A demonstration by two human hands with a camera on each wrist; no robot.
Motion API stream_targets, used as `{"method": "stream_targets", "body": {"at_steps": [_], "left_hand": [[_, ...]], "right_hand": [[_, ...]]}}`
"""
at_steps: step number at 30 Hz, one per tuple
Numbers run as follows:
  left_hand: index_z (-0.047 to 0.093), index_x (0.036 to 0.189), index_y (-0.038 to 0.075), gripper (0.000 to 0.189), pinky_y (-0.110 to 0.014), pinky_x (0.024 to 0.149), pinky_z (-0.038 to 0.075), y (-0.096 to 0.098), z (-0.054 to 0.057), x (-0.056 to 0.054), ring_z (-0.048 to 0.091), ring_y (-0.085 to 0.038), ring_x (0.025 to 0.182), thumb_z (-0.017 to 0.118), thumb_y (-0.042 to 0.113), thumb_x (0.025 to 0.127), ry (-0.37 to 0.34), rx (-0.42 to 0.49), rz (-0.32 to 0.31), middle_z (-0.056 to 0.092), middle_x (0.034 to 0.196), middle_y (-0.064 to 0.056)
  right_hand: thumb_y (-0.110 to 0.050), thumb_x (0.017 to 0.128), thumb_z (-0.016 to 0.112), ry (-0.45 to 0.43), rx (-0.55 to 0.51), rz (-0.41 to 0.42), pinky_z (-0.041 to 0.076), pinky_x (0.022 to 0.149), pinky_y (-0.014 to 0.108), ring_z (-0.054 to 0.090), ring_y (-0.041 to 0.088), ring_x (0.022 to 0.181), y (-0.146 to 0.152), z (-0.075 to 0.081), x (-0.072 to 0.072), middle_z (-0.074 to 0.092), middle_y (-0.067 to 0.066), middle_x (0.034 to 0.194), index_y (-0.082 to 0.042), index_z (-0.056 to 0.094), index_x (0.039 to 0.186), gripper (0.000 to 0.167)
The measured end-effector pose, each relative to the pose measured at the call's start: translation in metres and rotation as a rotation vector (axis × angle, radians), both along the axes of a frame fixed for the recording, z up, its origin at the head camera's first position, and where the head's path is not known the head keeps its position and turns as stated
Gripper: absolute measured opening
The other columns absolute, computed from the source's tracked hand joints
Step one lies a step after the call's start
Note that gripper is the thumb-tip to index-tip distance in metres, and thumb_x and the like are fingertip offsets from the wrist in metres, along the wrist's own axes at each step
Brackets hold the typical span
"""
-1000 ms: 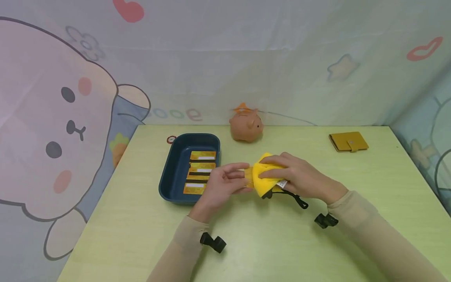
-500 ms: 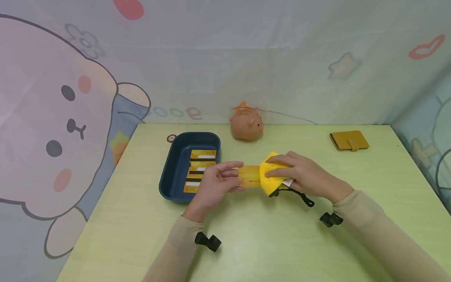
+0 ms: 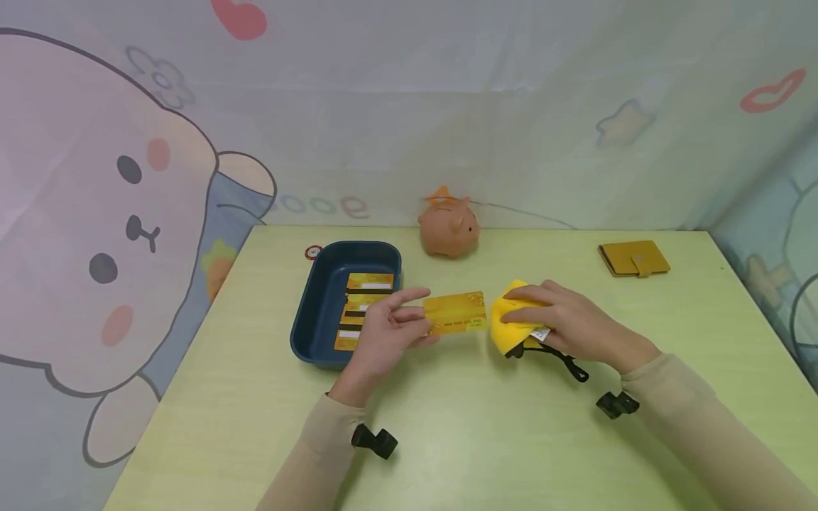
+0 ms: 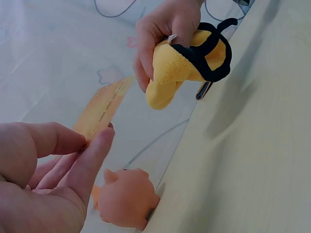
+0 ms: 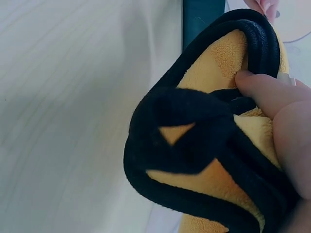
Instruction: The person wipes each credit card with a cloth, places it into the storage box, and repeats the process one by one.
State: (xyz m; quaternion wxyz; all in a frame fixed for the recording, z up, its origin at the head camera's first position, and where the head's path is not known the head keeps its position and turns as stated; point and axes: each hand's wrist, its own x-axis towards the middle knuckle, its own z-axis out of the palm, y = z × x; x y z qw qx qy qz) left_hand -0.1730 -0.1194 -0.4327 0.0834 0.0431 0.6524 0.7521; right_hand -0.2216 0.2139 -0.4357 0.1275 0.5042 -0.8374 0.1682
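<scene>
My left hand [image 3: 390, 328] pinches a gold bank card [image 3: 455, 313] by its left end, between thumb and fingers, above the table. The left wrist view shows the card [image 4: 103, 109] edge-tilted, its embossed digits facing me. In my right hand [image 3: 569, 323] is a bunched yellow cloth [image 3: 511, 323] with black edging and a black hanging loop. That cloth [image 5: 214, 63] fills much of the right wrist view, the thumb pressed on it. A small gap parts card and cloth. Beside the left hand, a dark blue tray [image 3: 311, 312] holds several gold cards [image 3: 369, 282], partly hidden by that hand.
A piggy bank [image 3: 449, 228] stands at the back middle of the table [image 3: 473, 433]. Far right lies a mustard card wallet [image 3: 634, 257]. A small red-and-white disc [image 3: 313, 252] sits by the tray's far left corner. A printed curtain [image 3: 409, 113] hangs behind.
The cloth has slid off the card to the right with my right hand, baring the card's whole face. My left hand has drifted slightly left, still pinching the card.
</scene>
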Motion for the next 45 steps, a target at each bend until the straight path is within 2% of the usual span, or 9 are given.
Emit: {"method": "stream_targets", "body": {"at_steps": [9,13,16,19,23,26,29,38,45], "left_hand": [[0.073,0.118,-0.007,0.022,-0.043,0.079,0.066,0.002,-0.003,-0.001,0.074,-0.02,0.092,0.07,-0.005,0.096,0.041,-0.04,0.027,0.075,0.102,-0.015],[0.076,0.12,-0.004,0.024,-0.043,0.084,0.065,0.002,-0.005,-0.002,0.074,-0.021,0.1,0.072,0.0,0.097,0.07,-0.071,0.014,0.074,0.117,-0.017],[0.077,0.119,-0.002,0.023,-0.036,0.085,0.065,0.002,-0.005,-0.001,0.071,-0.018,0.103,0.074,0.003,0.097,0.1,-0.105,0.012,0.072,0.124,-0.011],[0.079,0.114,0.001,0.019,-0.023,0.075,0.058,0.003,-0.004,-0.001,0.063,-0.015,0.09,0.075,0.005,0.097,0.164,-0.149,0.021,0.069,0.104,-0.006],[0.08,0.111,0.004,0.016,-0.023,0.059,0.044,0.005,-0.003,0.001,0.051,-0.016,0.069,0.075,0.007,0.097,0.227,-0.168,0.033,0.057,0.077,-0.002],[0.078,0.115,0.001,0.019,-0.024,0.059,0.051,0.006,-0.002,0.001,0.059,-0.017,0.066,0.073,0.007,0.099,0.215,-0.141,0.027,0.066,0.079,-0.001],[0.077,0.118,0.0,0.02,-0.027,0.066,0.06,0.006,-0.002,0.001,0.07,-0.019,0.078,0.071,0.007,0.1,0.201,-0.132,0.013,0.077,0.096,-0.008],[0.075,0.124,-0.002,0.03,-0.036,0.087,0.064,0.008,-0.001,0.002,0.077,-0.029,0.103,0.066,-0.007,0.096,0.119,-0.08,-0.01,0.073,0.125,-0.018],[0.074,0.124,-0.006,0.027,-0.038,0.087,0.064,0.009,-0.002,0.001,0.078,-0.028,0.099,0.069,-0.005,0.098,0.107,-0.022,-0.01,0.073,0.119,-0.023]], "right_hand": [[0.019,0.075,0.069,-0.009,-0.028,-0.017,0.058,0.081,0.043,0.061,0.027,0.107,0.007,0.004,0.002,0.063,0.01,0.142,-0.019,0.075,0.128,0.066],[0.017,0.076,0.071,-0.006,-0.049,-0.012,0.058,0.082,0.044,0.061,0.027,0.107,0.009,0.006,0.003,0.063,0.01,0.141,-0.019,0.075,0.127,0.063],[0.014,0.078,0.074,-0.008,-0.062,-0.006,0.058,0.084,0.045,0.062,0.027,0.108,0.009,0.007,0.004,0.063,0.01,0.141,-0.019,0.075,0.127,0.06],[0.01,0.08,0.079,-0.006,-0.069,-0.001,0.058,0.085,0.047,0.062,0.029,0.109,0.009,0.009,0.004,0.064,0.01,0.14,-0.019,0.075,0.127,0.056],[0.007,0.08,0.082,0.002,-0.072,-0.001,0.058,0.084,0.047,0.062,0.029,0.108,0.009,0.011,0.005,0.063,0.01,0.14,-0.02,0.075,0.127,0.055],[0.008,0.079,0.082,0.007,-0.076,0.0,0.059,0.084,0.047,0.062,0.028,0.108,0.01,0.013,0.005,0.063,0.009,0.14,-0.02,0.074,0.127,0.056],[0.009,0.079,0.082,0.01,-0.082,0.002,0.058,0.083,0.046,0.062,0.028,0.108,0.011,0.014,0.005,0.063,0.009,0.14,-0.021,0.074,0.128,0.057],[0.009,0.08,0.081,0.015,-0.083,0.006,0.058,0.084,0.046,0.061,0.028,0.11,0.01,0.019,0.007,0.062,0.009,0.142,-0.02,0.073,0.129,0.058],[0.008,0.079,0.082,0.025,-0.105,0.023,0.057,0.083,0.045,0.061,0.027,0.109,0.008,0.026,0.007,0.063,0.009,0.142,-0.02,0.073,0.129,0.059]]}}
